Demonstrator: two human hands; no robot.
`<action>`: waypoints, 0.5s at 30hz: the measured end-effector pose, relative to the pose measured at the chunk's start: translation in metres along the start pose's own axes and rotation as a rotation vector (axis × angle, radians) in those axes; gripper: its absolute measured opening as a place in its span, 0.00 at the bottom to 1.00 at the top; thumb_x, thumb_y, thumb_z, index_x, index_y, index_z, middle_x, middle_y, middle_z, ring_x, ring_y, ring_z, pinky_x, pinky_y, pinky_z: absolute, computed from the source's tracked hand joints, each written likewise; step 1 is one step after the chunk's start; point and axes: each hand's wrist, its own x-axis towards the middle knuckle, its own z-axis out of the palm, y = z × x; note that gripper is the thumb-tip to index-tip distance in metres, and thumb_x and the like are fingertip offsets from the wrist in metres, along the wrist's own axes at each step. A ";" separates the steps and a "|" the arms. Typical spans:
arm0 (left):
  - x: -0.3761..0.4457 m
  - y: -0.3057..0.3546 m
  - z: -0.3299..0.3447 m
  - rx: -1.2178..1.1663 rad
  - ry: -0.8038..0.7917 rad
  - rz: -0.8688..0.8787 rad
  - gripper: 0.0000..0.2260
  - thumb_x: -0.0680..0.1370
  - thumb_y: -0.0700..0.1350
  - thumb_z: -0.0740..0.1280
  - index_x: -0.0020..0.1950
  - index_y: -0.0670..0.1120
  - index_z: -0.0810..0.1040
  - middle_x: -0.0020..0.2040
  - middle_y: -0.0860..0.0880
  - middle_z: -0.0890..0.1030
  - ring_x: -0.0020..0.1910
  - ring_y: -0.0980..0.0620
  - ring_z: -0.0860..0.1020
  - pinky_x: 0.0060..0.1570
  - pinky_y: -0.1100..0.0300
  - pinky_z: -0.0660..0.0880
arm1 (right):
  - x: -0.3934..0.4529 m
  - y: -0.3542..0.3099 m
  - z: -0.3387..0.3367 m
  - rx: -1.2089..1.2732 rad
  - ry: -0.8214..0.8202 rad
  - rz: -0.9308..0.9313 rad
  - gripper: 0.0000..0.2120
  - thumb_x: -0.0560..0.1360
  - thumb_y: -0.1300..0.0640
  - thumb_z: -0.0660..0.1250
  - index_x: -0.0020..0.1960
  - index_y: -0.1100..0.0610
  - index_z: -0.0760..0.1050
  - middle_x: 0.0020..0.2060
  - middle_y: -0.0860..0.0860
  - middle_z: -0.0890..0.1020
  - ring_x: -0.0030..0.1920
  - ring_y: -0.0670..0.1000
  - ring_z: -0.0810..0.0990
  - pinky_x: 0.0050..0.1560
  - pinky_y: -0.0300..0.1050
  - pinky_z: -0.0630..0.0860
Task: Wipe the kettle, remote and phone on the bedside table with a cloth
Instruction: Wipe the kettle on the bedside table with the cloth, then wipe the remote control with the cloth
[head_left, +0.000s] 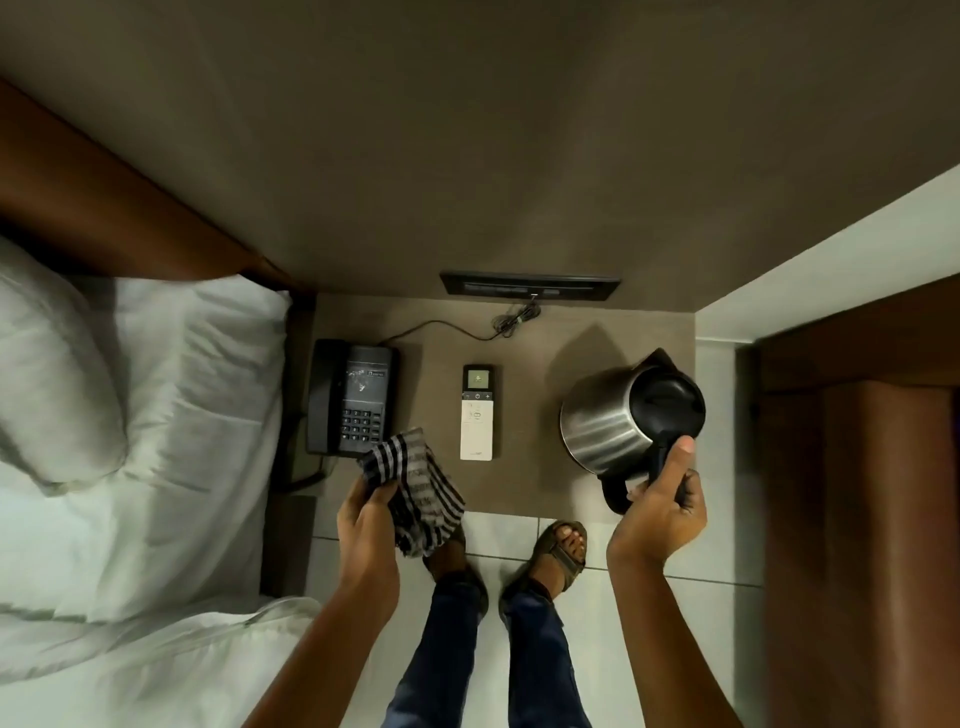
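Right grip: right hand (658, 506) closed around the black handle of the kettle (605, 421), thumb on top.
Left grip: left hand (366, 512) clutching the striped cloth (421, 491).
Kettle: steel, tilted, at the tabletop (524, 483) right side.
Remote (477, 413): white, centre of tabletop.
Phone (350, 397): black, left, just beside the cloth.
Bed (156, 415): further left.

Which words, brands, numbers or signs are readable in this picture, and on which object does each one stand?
Remote: "−" and "+" beside a power symbol; the screen content and small bottom print are too blurred to read.
Phone: a small label at upper right and the keypad digits are too small to read.
Kettle: no text visible.
Wall panel: markings unreadable.
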 end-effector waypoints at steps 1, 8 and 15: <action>0.005 -0.005 -0.002 0.007 0.004 -0.001 0.15 0.84 0.38 0.61 0.68 0.49 0.79 0.62 0.46 0.83 0.63 0.44 0.80 0.68 0.39 0.75 | 0.000 0.009 0.004 -0.008 0.011 -0.015 0.23 0.81 0.35 0.70 0.35 0.49 0.75 0.25 0.43 0.73 0.28 0.43 0.70 0.31 0.35 0.71; 0.027 -0.027 -0.014 0.012 0.028 -0.043 0.14 0.84 0.37 0.61 0.67 0.47 0.80 0.61 0.45 0.84 0.62 0.43 0.81 0.65 0.42 0.76 | -0.007 0.048 0.002 -0.047 0.031 -0.026 0.22 0.81 0.35 0.69 0.33 0.45 0.77 0.24 0.43 0.74 0.30 0.49 0.70 0.39 0.45 0.71; 0.038 -0.030 -0.019 0.030 -0.019 -0.025 0.14 0.84 0.37 0.60 0.60 0.53 0.81 0.59 0.48 0.85 0.61 0.46 0.81 0.62 0.46 0.77 | -0.005 0.060 0.001 -0.084 0.010 -0.056 0.20 0.82 0.37 0.69 0.34 0.43 0.77 0.25 0.44 0.74 0.31 0.48 0.70 0.40 0.43 0.72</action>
